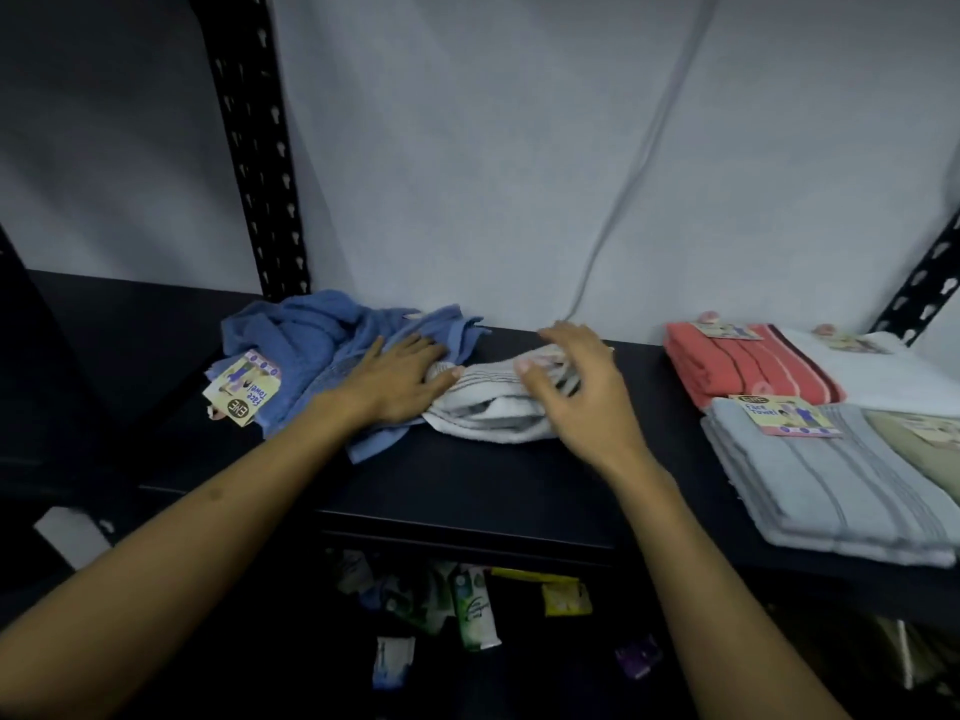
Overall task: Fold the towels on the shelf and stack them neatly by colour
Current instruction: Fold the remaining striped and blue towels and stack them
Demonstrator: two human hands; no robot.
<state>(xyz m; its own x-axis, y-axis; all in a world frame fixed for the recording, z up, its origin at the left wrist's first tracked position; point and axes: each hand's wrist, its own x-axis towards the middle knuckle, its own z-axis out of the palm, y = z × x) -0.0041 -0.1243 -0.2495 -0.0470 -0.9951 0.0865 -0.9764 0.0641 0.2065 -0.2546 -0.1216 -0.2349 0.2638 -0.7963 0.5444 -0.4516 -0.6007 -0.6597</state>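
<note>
A crumpled white towel (493, 415) with grey stripes lies mid-shelf on the dark shelf board (467, 491). My left hand (400, 379) lies flat across its left end and the rumpled blue towel (311, 350) beside it. My right hand (576, 392) hovers over the white towel's right end with fingers loosely curved, and contact is unclear. Folded towels sit at the right: a coral towel (737, 368), a white one (883, 371), a pale grey-blue one (831, 491) and an olive one (930, 449).
A paper label (241, 389) hangs off the blue towel. Black slotted uprights (249, 148) stand behind left, with another upright (919, 288) at the right. A grey cable (639, 163) runs down the wall. Small packets (472, 605) lie on the level below.
</note>
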